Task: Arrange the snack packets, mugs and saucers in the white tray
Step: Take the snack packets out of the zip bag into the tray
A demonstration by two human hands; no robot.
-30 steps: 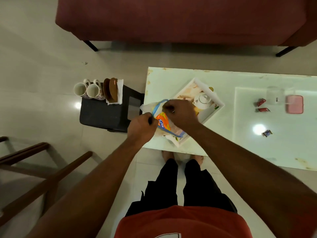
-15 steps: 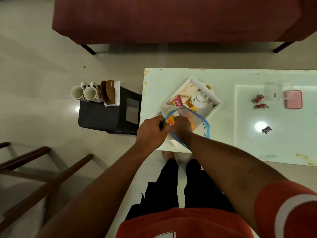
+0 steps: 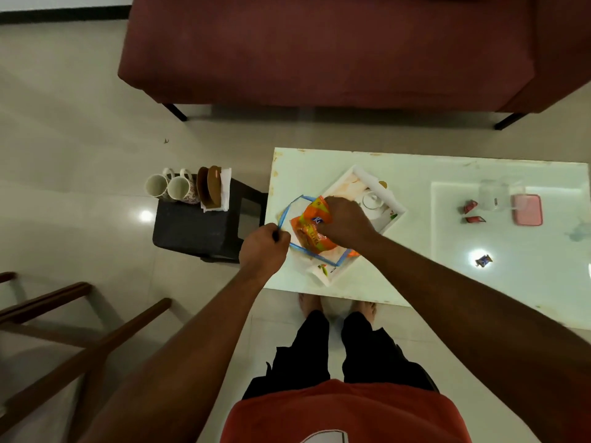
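The person is standing at the low white table [image 3: 415, 167], working over the near end of the white tray [image 3: 363, 172]. The left hand [image 3: 263, 247] is pinching the blue rim of a clear zip bag [image 3: 291, 210], fingers curled tight on it, apparently to hold the mouth open and steady. The right hand [image 3: 347, 220] is closing round an orange snack packet [image 3: 311, 233], which is lying half inside the bag's mouth, directly above the tray. I'd judge the packet is being drawn out so it can be laid down flat.

A white teapot [image 3: 372, 201] is sitting in the tray's far half, just beside the right hand, so room there is limited. The slack bag is draping over the near half and will likely need moving aside.

Two mugs [image 3: 178, 188] and brown saucers [image 3: 209, 190], which are propped on edge against a white napkin [image 3: 226, 187], are waiting on a black stool [image 3: 198, 228] left of the table, well apart from the tray. Wrapped sweets [image 3: 470, 206], a clear jar [image 3: 494, 195] and a pink box [image 3: 527, 209] are lying further right.
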